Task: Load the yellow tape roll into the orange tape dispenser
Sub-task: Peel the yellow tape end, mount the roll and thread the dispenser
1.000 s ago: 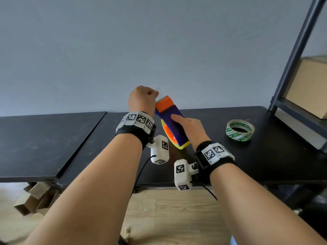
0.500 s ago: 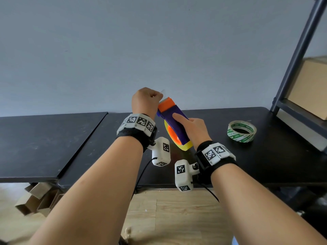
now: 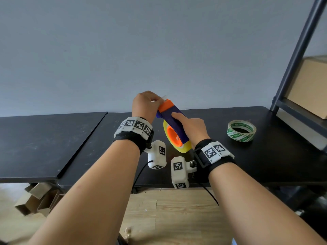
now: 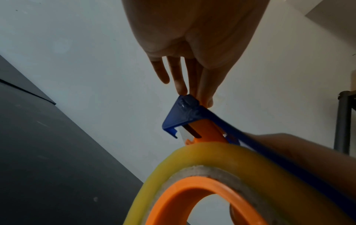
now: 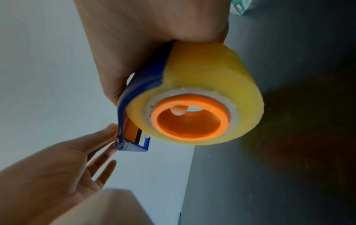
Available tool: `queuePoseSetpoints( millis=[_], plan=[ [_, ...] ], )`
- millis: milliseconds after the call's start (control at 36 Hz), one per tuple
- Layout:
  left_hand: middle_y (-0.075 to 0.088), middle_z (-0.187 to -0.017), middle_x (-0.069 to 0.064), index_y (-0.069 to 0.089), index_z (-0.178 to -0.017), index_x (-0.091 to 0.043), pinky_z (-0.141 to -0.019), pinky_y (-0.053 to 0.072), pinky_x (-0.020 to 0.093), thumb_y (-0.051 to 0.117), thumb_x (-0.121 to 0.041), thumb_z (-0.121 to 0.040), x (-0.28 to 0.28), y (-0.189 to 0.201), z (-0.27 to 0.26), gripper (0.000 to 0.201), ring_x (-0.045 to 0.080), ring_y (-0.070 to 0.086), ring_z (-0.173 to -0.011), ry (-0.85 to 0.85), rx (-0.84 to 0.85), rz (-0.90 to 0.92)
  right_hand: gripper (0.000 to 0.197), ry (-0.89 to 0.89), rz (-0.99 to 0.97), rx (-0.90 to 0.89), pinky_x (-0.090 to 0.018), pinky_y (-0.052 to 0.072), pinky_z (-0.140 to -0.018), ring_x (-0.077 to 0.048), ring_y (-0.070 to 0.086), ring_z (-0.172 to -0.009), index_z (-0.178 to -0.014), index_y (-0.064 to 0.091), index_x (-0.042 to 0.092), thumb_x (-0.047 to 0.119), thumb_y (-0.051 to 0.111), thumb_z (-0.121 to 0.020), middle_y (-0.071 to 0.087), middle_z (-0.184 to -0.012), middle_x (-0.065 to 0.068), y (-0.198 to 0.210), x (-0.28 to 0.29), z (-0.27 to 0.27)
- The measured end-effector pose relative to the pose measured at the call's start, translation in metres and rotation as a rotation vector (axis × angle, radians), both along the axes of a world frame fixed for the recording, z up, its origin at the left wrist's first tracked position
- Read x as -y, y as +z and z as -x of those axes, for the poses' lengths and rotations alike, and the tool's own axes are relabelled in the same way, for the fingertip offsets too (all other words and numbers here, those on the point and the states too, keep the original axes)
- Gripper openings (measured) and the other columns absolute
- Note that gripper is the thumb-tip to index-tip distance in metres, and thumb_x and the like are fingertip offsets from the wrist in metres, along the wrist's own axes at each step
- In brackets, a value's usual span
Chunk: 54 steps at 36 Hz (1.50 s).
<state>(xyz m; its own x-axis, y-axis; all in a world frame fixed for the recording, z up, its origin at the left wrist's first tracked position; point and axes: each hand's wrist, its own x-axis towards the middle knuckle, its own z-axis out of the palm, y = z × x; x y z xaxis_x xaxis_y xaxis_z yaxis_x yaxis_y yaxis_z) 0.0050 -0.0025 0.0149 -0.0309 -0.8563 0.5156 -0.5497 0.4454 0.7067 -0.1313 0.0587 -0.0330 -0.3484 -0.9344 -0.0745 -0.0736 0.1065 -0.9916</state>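
The tape dispenser (image 3: 174, 114) has a blue body, an orange cutter head and an orange hub (image 3: 174, 135). It is held tilted above the black table (image 3: 53, 138). The yellow tape roll (image 3: 185, 148) sits on the hub (image 5: 188, 121). My right hand (image 3: 191, 124) grips the blue body, index finger along its top. My left hand (image 3: 160, 101) is at the cutter head and pinches a pale tape end there. In the left wrist view my fingertips (image 4: 192, 85) touch the blue tip (image 4: 185, 115) above the yellow roll (image 4: 202, 153).
A green-and-white tape roll (image 3: 241, 130) lies flat on the table to the right. A dark shelf post (image 3: 297, 50) and a cardboard box (image 3: 307, 85) stand at the far right. Folded cardboard (image 3: 39, 200) lies on the floor under the table's left part.
My left hand has moved slightly down and right, close against the orange head. The dispenser has turned a little, so more of its orange hub faces me.
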Motion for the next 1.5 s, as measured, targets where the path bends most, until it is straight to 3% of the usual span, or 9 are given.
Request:
queuePoseSetpoints(
  millis=[139, 278, 417, 750, 916, 1055, 1166, 1305, 1500],
  plan=[
    [0.072, -0.099, 0.001, 0.076, -0.076, -0.012, -0.084, 0.049, 0.032, 0.066, -0.020, -0.084, 0.004, -0.005, -0.005, 0.015, 0.020, 0.065, -0.095, 0.026, 0.035, 0.004, 0.039, 0.011, -0.004, 0.059, -0.037, 0.058, -0.075, -0.023, 0.070, -0.070, -0.075, 0.072, 0.011, 0.050, 0.079, -0.071, 0.074, -0.071, -0.008, 0.001, 0.000, -0.003],
    [0.072, -0.098, -0.003, 0.077, -0.076, -0.016, -0.095, 0.045, 0.045, 0.064, -0.021, -0.084, 0.006, -0.008, -0.010, 0.016, 0.022, 0.062, -0.099, 0.062, 0.124, 0.039, 0.031, 0.015, -0.013, 0.143, -0.024, 0.051, -0.054, -0.016, 0.065, -0.058, -0.077, 0.072, 0.012, 0.041, 0.082, -0.073, 0.072, -0.068, -0.004, 0.005, -0.002, -0.005],
    [0.072, -0.100, -0.001, 0.078, -0.080, -0.015, -0.097, 0.041, 0.045, 0.063, -0.019, -0.086, 0.004, -0.009, -0.013, 0.017, 0.023, 0.058, -0.104, 0.090, 0.176, 0.090, 0.028, 0.025, -0.025, 0.175, -0.018, 0.048, -0.044, -0.015, 0.064, -0.055, -0.078, 0.071, 0.012, 0.038, 0.082, -0.073, 0.071, -0.068, -0.004, 0.007, -0.001, -0.007],
    [0.073, -0.096, -0.001, 0.078, -0.077, -0.015, -0.092, 0.040, 0.040, 0.062, -0.022, -0.086, 0.004, -0.015, -0.018, 0.020, 0.024, 0.058, -0.097, 0.165, 0.306, 0.188, 0.028, 0.024, -0.048, 0.152, -0.027, 0.054, -0.059, -0.019, 0.067, -0.058, -0.073, 0.072, 0.013, 0.039, 0.083, -0.071, 0.074, -0.067, -0.005, 0.006, 0.006, -0.013],
    [0.071, -0.097, -0.001, 0.077, -0.074, -0.014, -0.096, 0.041, 0.043, 0.062, -0.020, -0.086, 0.001, -0.010, -0.020, 0.020, 0.022, 0.056, -0.102, 0.146, 0.168, 0.123, 0.046, -0.026, 0.003, -0.094, -0.028, 0.047, -0.056, -0.019, 0.067, -0.062, -0.076, 0.074, 0.008, 0.053, 0.079, -0.066, 0.073, -0.068, -0.003, 0.006, 0.015, -0.008],
    [0.071, -0.095, 0.000, 0.076, -0.071, -0.013, -0.094, 0.044, 0.044, 0.064, -0.025, -0.086, -0.002, -0.011, -0.017, 0.022, 0.024, 0.060, -0.099, 0.144, 0.092, 0.065, 0.049, -0.054, 0.042, -0.332, -0.030, 0.043, -0.056, -0.022, 0.062, -0.060, -0.064, 0.064, 0.009, 0.057, 0.073, -0.068, 0.064, -0.062, -0.003, 0.009, 0.021, -0.006],
    [0.075, -0.095, 0.005, 0.077, -0.084, -0.010, -0.084, 0.050, 0.033, 0.068, -0.026, -0.083, -0.013, 0.012, 0.001, 0.018, 0.022, 0.066, -0.092, 0.094, -0.022, 0.078, 0.049, -0.065, -0.063, -0.582, -0.030, 0.042, -0.062, -0.028, 0.065, -0.075, -0.082, 0.065, 0.010, 0.058, 0.062, -0.073, 0.066, -0.077, -0.004, -0.001, 0.022, -0.004],
    [0.074, -0.097, 0.008, 0.077, -0.089, -0.009, -0.081, 0.050, 0.032, 0.069, -0.027, -0.084, -0.011, 0.036, 0.005, 0.021, 0.025, 0.067, -0.093, 0.100, -0.080, 0.098, 0.052, -0.099, -0.013, -0.447, -0.029, 0.035, -0.053, -0.024, 0.057, -0.063, -0.062, 0.052, 0.013, 0.062, 0.063, -0.077, 0.057, -0.064, -0.002, -0.004, 0.023, 0.009],
    [0.073, -0.103, 0.007, 0.076, -0.092, -0.011, -0.086, 0.050, 0.034, 0.063, -0.028, -0.088, -0.005, 0.020, -0.009, 0.022, 0.026, 0.065, -0.097, 0.152, -0.037, 0.033, 0.055, -0.119, 0.028, -0.374, -0.029, 0.036, -0.054, -0.024, 0.054, -0.058, -0.058, 0.050, 0.013, 0.062, 0.064, -0.078, 0.056, -0.061, -0.004, -0.006, 0.022, 0.019]
  ],
)
